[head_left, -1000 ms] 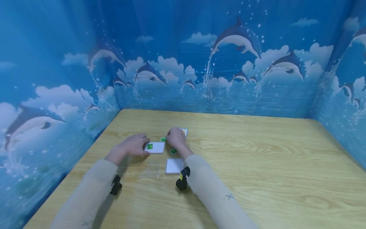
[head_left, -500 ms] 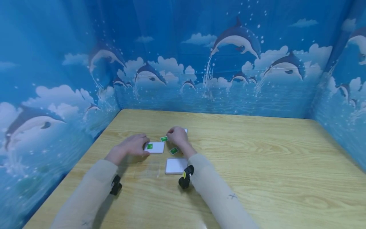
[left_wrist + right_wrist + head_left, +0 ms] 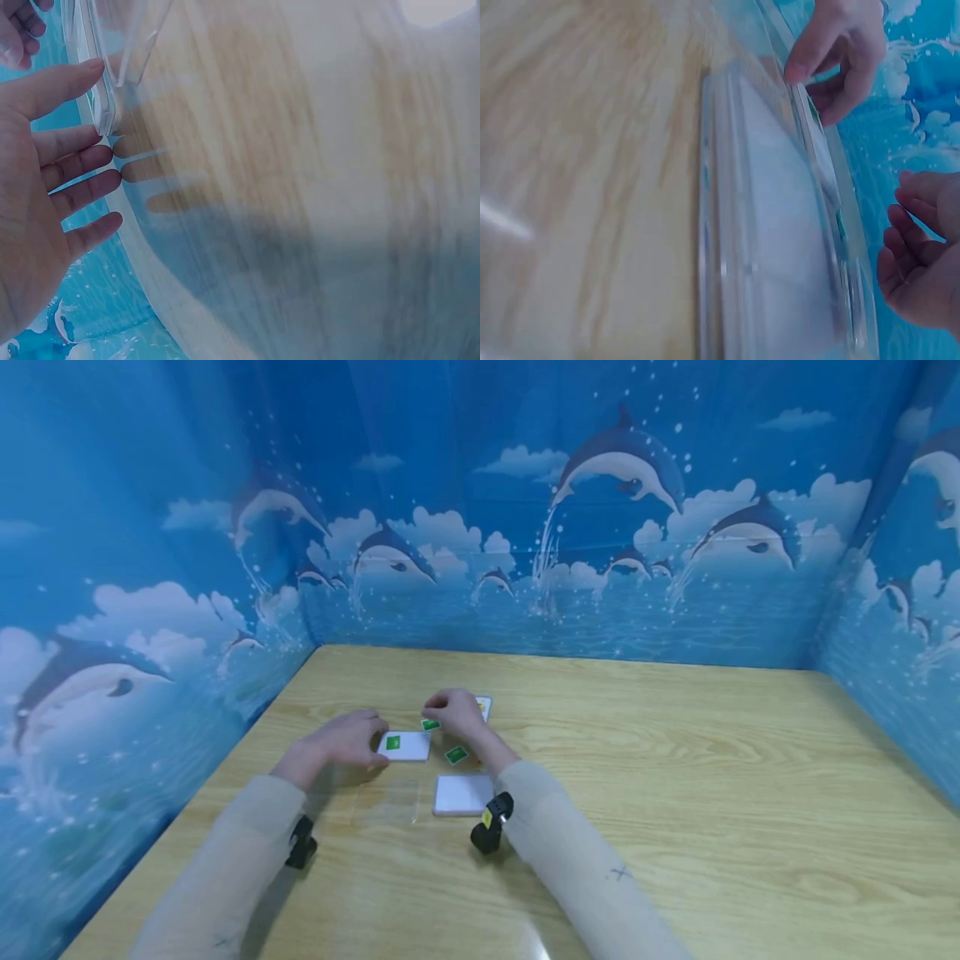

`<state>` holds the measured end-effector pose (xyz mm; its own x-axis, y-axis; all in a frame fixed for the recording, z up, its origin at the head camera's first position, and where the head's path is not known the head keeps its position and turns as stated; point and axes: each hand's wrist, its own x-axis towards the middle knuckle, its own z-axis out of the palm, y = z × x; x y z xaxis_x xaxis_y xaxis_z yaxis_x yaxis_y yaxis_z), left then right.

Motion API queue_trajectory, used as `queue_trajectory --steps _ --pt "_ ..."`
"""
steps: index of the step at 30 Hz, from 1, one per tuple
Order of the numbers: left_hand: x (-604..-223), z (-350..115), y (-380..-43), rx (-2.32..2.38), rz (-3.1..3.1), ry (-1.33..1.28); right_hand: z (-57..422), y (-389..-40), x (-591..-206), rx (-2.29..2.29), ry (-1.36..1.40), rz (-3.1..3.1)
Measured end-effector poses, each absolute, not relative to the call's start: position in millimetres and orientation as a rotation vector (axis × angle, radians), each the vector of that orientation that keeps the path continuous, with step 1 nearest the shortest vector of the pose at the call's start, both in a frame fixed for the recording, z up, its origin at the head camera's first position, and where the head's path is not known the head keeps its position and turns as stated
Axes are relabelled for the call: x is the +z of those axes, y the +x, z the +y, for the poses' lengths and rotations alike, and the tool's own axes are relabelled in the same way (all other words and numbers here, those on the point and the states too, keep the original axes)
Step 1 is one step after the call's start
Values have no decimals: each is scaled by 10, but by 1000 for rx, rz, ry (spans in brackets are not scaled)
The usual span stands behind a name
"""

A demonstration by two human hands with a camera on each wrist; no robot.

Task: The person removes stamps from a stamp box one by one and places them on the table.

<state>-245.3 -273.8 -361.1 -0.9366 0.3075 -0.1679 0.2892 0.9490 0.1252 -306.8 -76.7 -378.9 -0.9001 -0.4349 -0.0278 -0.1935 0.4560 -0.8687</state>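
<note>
Your left hand (image 3: 345,741) grips the left end of a white rectangular board with a green square print (image 3: 411,747), thumb on the near edge, fingers on the far edge, spread about as wide as the board. Board sits left of centre on the pale wood-grain desk (image 3: 712,777), face up, long axis running left-right, print at the left end by your fingers, plain end pointing right.

Your right hand (image 3: 459,714) is over the small green rectangular card with a white border (image 3: 430,725), thumb and index tips close together, gap narrow; can't tell if anything is pinched. That card is just past the board's far right corner, long axis roughly left-right. Second small green white-bordered card (image 3: 456,756) is near the board's right end, long axis slanted, right end farther from you.

Nearer you: white rectangular flat box (image 3: 459,794), long axis left-right, right end partly behind your wrist camera (image 3: 489,828). Clear plastic tray (image 3: 386,803) to its left. White card with an orange print (image 3: 484,705) is partly hidden behind your right hand
</note>
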Motion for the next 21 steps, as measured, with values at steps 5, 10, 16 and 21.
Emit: queue_trajectory --steps 5,10,16,21 --pt "-3621 -2748 -2458 164 2916 461 -896 -3014 -3804 -1322 -682 2502" --pt "-3621 -2746 -2449 165 2921 506 -1017 -2921 -3830 -1184 -782 2557" --pt "-3613 -2741 -2424 167 2942 534 -1104 -2873 -3869 -1002 -799 2629" --pt "-3629 -2744 -2410 196 2946 510 -1130 -2834 -3878 -1014 -706 2597"
